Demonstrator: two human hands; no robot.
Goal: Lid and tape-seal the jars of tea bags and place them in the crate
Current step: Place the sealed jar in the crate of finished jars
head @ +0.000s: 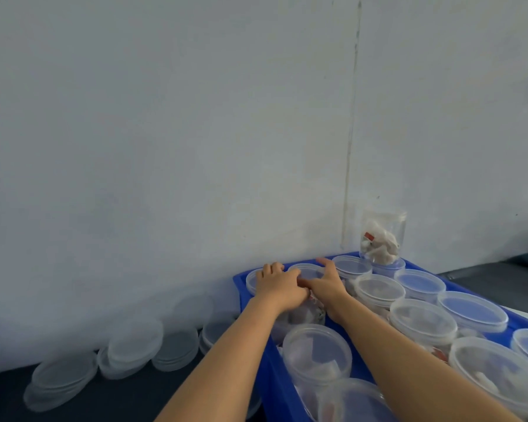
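Blue crate (250, 303): lower right, packed with lidded jars.
Hands: left hand (279, 289) and right hand (325, 283) both clasp one jar (305, 312).

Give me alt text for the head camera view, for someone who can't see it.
Both hands, left hand and right hand, grip a clear lidded jar at the far corner of a blue crate packed with lidded jars. One jar of tea bags stands on top; loose lids lie along the wall.

Clear lidded jars (422, 322) of tea bags are packed upright in the blue crate (272, 370). One jar (381, 239) is stacked on top at the far corner, and loose lids (131, 348) are piled beside the crate.
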